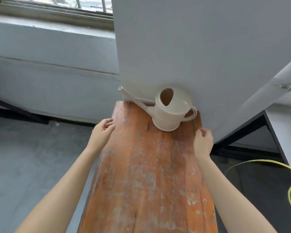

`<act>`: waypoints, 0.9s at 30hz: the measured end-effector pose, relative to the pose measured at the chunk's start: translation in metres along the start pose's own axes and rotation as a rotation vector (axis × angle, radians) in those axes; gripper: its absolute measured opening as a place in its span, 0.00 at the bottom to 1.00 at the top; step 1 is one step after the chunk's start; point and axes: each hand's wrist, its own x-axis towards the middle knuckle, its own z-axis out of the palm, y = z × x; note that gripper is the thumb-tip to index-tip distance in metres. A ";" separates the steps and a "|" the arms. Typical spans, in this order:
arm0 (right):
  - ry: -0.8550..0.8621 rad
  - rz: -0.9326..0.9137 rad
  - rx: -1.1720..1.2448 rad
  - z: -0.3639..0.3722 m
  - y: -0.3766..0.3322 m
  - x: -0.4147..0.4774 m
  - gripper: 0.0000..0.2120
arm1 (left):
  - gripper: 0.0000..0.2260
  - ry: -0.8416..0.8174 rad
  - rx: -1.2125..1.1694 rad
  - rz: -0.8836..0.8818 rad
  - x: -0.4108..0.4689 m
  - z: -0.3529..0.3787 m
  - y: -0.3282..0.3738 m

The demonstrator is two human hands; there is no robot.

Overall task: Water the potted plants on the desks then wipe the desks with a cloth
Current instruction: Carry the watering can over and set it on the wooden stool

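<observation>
Soft, even daylight enters from a barred window (54, 4) at the top left, overexposed to near white. It leaves the grey wall (191, 39) and the floor (23, 157) cool, flat and moderately bright, with no hard shadows. A cream watering can (171, 111) carries one small glare spot on its top and casts a faint, diffuse shadow on the wall behind it and the orange tabletop (149, 174) beneath. The wide-angle lens bows straight lines toward the frame edges, and the right hand (203, 142) looks slightly smeared by motion blur, while the centre is fairly sharp.
</observation>
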 end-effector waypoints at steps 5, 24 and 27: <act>-0.001 -0.001 -0.039 -0.022 0.025 -0.073 0.12 | 0.13 0.110 0.231 0.004 -0.087 -0.036 -0.054; -0.672 -1.225 -0.426 -0.071 0.150 -0.319 0.12 | 0.09 0.566 0.101 -0.333 -0.439 -0.025 -0.180; -0.779 -1.254 -0.402 -0.078 0.165 -0.345 0.12 | 0.08 0.638 0.050 -0.390 -0.481 -0.026 -0.197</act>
